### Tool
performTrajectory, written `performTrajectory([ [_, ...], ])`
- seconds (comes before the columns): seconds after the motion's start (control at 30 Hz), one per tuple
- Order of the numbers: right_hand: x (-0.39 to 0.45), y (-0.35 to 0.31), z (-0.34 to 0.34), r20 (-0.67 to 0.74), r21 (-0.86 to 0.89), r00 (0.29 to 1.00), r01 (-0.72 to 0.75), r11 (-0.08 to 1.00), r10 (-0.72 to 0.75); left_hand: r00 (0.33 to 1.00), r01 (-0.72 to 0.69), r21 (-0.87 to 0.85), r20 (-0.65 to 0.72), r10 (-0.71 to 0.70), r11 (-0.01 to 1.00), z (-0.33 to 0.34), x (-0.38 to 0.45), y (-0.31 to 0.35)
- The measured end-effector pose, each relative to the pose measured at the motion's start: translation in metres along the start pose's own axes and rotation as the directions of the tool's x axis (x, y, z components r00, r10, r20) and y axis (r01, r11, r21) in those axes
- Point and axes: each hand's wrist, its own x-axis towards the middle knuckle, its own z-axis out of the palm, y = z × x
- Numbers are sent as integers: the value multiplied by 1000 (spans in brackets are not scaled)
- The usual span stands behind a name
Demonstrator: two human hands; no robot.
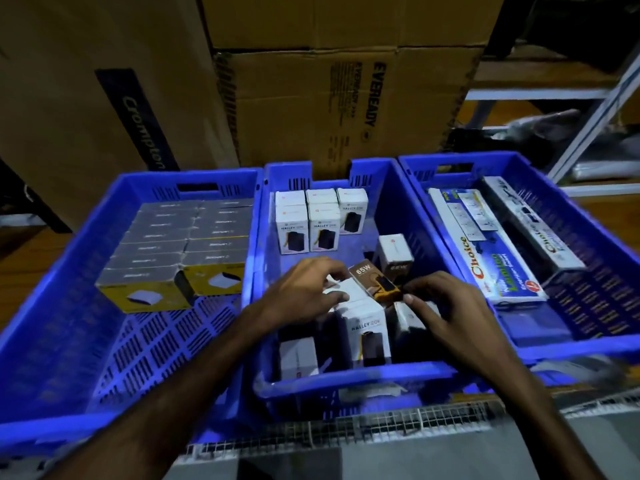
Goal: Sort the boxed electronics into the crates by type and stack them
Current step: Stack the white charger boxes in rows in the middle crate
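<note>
Perforated blue plastic crates [145,327], matt cardboard cartons [346,98], glossy boxes [367,320]

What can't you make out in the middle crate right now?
Head view only:
- Boxes under the left hand and right hand: faces covered by the hands.
- 65W box: lower print blocked by the right hand's fingers.
- Middle crate near corner: too dark to read the boxes.
</note>
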Motion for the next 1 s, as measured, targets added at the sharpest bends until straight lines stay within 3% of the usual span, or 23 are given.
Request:
performTrajectory([
  [0.3,122,36,-5,344,-396,939,139,908,6,992,58,-152,-103,-74,987,-3,22,0],
  [0.37,144,38,6,423,-529,905,212,822,40,985,85,-213,-129,-115,973,-2,26,-5],
  [0.5,167,47,27,545,-745,827,403,531,137,975,90,-304,-169,-146,948,-2,27,-6],
  [0.6,174,48,28,563,-777,804,437,454,189,975,83,-357,-163,-150,931,2,25,-7],
  [0.67,180,41,25,575,-762,792,425,488,206,979,67,-391,-152,-136,918,4,24,-6],
  [0.77,192,33,14,567,-709,793,332,622,222,979,75,-387,-146,-141,919,4,22,-5],
  [0.9,200,19,-20,424,-582,897,163,797,127,960,75,-431,-213,-182,899,1,20,-6],
  [1.0,197,13,-46,319,-359,944,37,933,85,934,70,-479,-276,-226,875,-4,22,-4],
])
